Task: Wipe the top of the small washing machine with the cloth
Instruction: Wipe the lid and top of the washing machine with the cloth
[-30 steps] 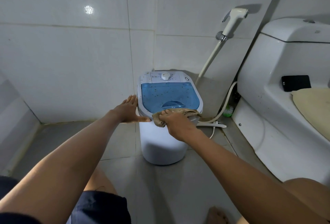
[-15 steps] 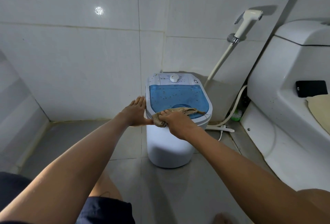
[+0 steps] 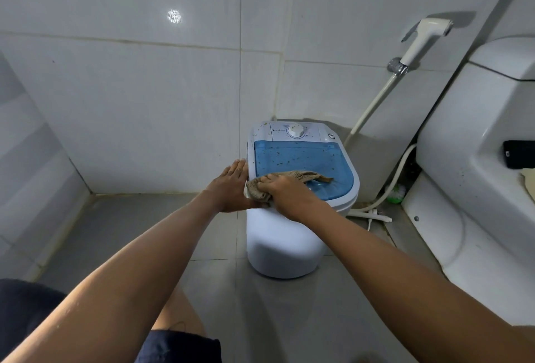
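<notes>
Pressing one cloth (image 3: 292,181) on washing machine (image 3: 289,235) lid's near-left corner: right hand (image 3: 285,191) bunches it, long axis left-right. Left hand (image 3: 231,187) flat, fingers together, against left edge.

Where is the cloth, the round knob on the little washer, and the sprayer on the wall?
cloth (image 3: 301,175): head view, on its brown middle fold.
round knob (image 3: 296,131): head view, on the white dial's centre.
sprayer (image 3: 428,33): head view, on its white head.
</notes>
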